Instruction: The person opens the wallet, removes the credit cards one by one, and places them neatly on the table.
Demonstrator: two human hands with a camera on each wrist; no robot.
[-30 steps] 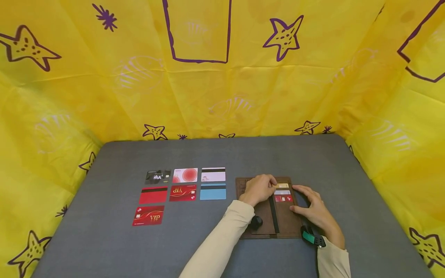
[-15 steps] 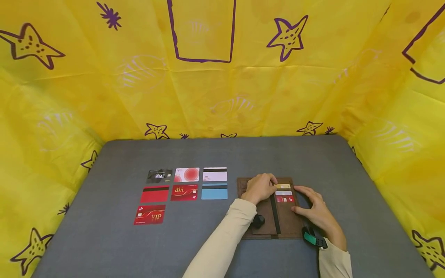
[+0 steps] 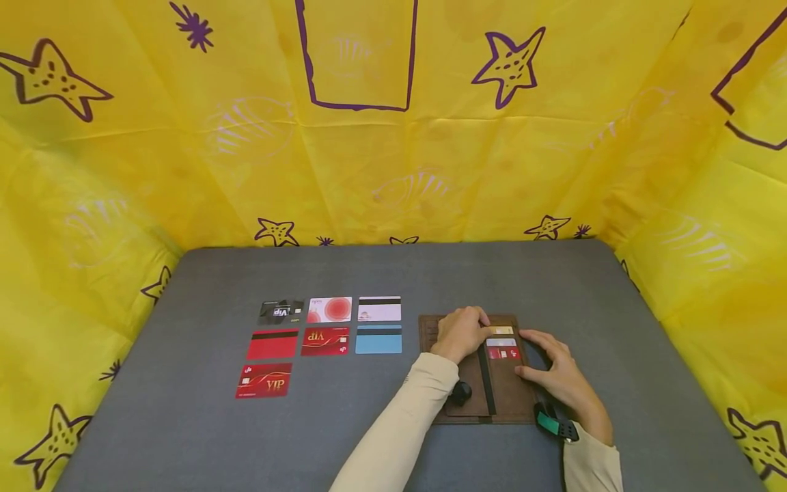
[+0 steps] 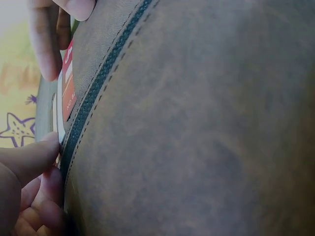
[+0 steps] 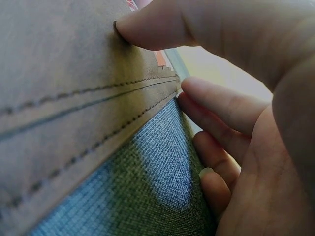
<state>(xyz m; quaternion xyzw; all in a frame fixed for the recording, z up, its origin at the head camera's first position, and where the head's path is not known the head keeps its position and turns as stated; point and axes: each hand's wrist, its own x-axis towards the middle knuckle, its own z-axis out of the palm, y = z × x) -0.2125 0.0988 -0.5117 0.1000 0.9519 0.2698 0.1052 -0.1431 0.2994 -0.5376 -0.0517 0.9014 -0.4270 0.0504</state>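
A brown wallet (image 3: 515, 400) lies spread on the table with a black band down its middle. Its right side holds a gold card (image 3: 503, 331), a pale card (image 3: 501, 342) and a red card (image 3: 504, 353) in stacked slots. My left hand (image 3: 458, 335) reaches over the wallet and pinches the gold card's left end between thumb and fingers. In the left wrist view its thumb (image 4: 47, 147) sits by the dark band. At the wallet's right edge, my right hand (image 3: 565, 376) rests its thumb (image 5: 147, 27) on the leather, with relaxed fingers along the side.
Several cards lie in rows left of the wallet, among them a black card (image 3: 281, 312), a blue card (image 3: 378, 339) and a red VIP card (image 3: 264, 380). A yellow patterned cloth (image 3: 356, 171) surrounds the grey table (image 3: 344, 437) at the back and sides.
The whole head view has shifted slightly. Both hands keep nearly the same place on the wallet, and the cards on the table have not moved.
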